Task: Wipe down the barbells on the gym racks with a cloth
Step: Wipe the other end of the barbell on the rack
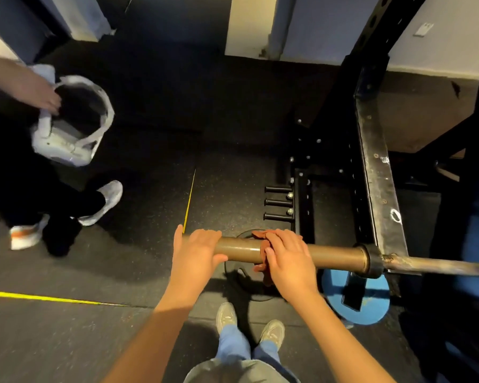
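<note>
The left hand curls over the free end of the barbell with its thumb tucked underneath, most likely to stop the sleeve turning while the right hand, just beside it on the side toward the rack, rubs. The right hand lies palm down, fingers bent over the top of the bar. It clamps the reddish cloth against the metal so it wraps the sleeve, loose ends hanging below the palm. Both forearms reach forward, wrists roughly level.
</note>
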`<state>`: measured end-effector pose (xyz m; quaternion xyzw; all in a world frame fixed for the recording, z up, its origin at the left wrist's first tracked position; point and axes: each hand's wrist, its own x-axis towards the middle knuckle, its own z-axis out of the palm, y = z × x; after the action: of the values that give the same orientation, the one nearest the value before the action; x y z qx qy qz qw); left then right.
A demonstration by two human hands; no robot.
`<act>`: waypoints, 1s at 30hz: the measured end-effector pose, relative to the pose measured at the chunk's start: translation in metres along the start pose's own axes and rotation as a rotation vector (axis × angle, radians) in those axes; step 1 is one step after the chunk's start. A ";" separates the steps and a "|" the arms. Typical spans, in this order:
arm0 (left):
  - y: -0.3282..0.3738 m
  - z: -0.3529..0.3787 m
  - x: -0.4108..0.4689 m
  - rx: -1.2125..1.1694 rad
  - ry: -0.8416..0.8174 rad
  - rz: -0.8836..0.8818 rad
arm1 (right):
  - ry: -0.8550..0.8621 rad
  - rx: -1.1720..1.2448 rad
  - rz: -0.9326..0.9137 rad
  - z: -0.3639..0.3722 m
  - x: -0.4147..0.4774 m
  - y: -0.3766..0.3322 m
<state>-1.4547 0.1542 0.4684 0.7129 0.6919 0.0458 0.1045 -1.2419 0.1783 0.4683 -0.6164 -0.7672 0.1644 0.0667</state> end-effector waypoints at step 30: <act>-0.005 -0.015 0.001 -0.083 -0.101 -0.037 | -0.209 -0.073 -0.050 0.008 0.031 -0.053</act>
<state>-1.4629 0.1567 0.4823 0.6963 0.6964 0.0365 0.1696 -1.3006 0.1966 0.4753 -0.5788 -0.7905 0.1978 -0.0320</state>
